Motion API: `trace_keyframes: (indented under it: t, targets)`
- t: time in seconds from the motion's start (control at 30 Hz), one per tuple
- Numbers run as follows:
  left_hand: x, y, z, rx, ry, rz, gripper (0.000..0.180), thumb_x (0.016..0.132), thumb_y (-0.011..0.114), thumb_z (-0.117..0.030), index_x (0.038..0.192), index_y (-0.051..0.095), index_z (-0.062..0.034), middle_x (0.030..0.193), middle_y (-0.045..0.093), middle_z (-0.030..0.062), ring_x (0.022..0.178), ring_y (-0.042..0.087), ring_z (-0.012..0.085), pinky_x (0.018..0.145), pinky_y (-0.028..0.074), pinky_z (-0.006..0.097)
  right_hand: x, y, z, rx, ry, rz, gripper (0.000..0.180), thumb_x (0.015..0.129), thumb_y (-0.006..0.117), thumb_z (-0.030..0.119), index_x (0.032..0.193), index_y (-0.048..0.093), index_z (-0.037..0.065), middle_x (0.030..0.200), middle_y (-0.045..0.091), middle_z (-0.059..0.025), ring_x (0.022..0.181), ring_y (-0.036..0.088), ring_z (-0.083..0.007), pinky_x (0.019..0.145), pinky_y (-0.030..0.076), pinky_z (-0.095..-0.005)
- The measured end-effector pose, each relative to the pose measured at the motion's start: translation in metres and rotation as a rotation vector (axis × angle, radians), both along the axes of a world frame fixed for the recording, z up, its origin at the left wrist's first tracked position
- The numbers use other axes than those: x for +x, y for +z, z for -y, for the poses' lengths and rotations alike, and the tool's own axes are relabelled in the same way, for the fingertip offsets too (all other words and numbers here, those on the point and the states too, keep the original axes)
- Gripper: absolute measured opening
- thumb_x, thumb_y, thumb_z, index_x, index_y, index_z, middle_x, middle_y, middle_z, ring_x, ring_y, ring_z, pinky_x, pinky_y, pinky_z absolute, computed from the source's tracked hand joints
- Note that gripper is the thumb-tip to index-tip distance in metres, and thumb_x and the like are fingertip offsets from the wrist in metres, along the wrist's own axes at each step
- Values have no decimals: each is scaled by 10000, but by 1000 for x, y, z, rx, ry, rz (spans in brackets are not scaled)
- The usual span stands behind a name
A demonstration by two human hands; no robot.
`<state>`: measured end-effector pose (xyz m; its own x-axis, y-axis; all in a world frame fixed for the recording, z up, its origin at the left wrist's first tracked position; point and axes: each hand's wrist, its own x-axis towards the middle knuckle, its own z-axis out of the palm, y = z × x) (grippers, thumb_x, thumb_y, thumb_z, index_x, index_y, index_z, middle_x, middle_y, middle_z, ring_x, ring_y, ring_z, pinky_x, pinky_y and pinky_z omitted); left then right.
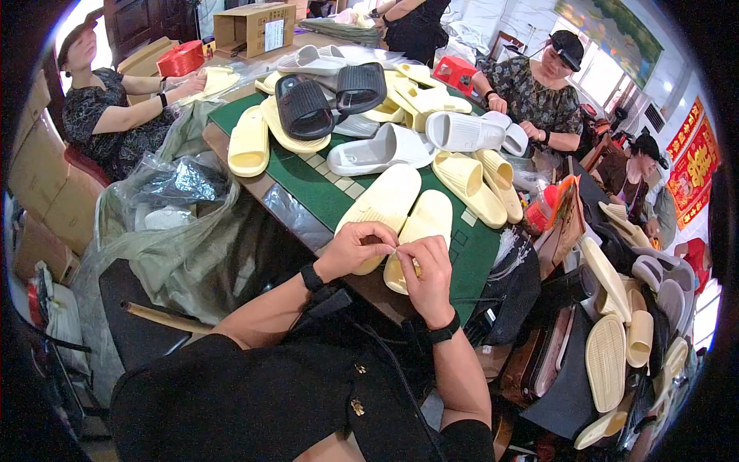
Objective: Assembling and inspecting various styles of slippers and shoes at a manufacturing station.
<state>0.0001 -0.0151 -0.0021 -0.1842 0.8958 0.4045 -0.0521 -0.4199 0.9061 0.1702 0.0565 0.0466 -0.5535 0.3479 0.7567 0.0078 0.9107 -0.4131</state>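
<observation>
A pair of pale yellow slide slippers lies at the table's near edge: a left slipper (382,199) and a right slipper (428,219), side by side. Over their near ends, my left hand (356,248) and my right hand (428,275) meet with thumbs and forefingers pinched together. Whatever sits between the fingertips is thin and too small to name. Both wrists carry dark bands. Beyond the pair lie a grey slipper (382,151) and, to its right, another yellow slipper (468,186).
Black slippers (305,106) top a heap on the green-covered table (296,179). White thin strands (511,248) hang by the right edge. More slippers (606,362) pile up at right. Co-workers sit at left (115,108) and far right (539,92). A plastic sack (192,262) stands at left.
</observation>
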Motion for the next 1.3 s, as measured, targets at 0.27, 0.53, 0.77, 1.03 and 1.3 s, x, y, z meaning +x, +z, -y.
trace_keyframes:
  t: [0.27, 0.53, 0.77, 1.03, 1.3]
  targets:
    - [1, 3, 1, -11, -8, 13, 77, 885, 683, -41, 925, 660, 21, 993, 660, 54, 917, 604, 105, 841, 489, 243, -1, 1, 0, 6, -5, 16, 113, 752, 716, -30, 828, 646, 18, 780, 573, -91, 775, 544, -272, 680, 442, -355]
    - [0, 2, 0, -44, -9, 33, 64, 889, 673, -32, 922, 651, 19, 994, 658, 51, 922, 600, 104, 851, 489, 250, -1, 0, 1, -29, 7, 25, 102, 760, 711, -24, 831, 649, 17, 787, 578, -96, 781, 544, -278, 688, 444, -361]
    - [1, 6, 0, -55, 12, 98, 58, 858, 684, -3, 905, 655, 15, 980, 663, 62, 928, 607, 121, 864, 490, 262, 1, 0, -1, -11, -1, 35, 115, 761, 710, -17, 854, 651, 15, 808, 583, -100, 792, 543, -286, 689, 462, -369]
    - [2, 6, 1, -70, 31, 21, 27, 856, 679, 3, 869, 660, 17, 974, 670, 72, 921, 615, 127, 852, 491, 257, 1, -1, 0, -16, -14, 45, 125, 756, 715, -19, 855, 650, 20, 811, 580, -98, 784, 541, -286, 683, 461, -371]
    - [-4, 3, 1, -85, 37, 124, 54, 883, 658, -12, 931, 644, 9, 1002, 666, 60, 909, 608, 105, 842, 496, 258, 0, 1, -1, 0, -4, 24, 119, 763, 712, -20, 854, 651, 27, 802, 578, -96, 783, 544, -281, 685, 464, -371]
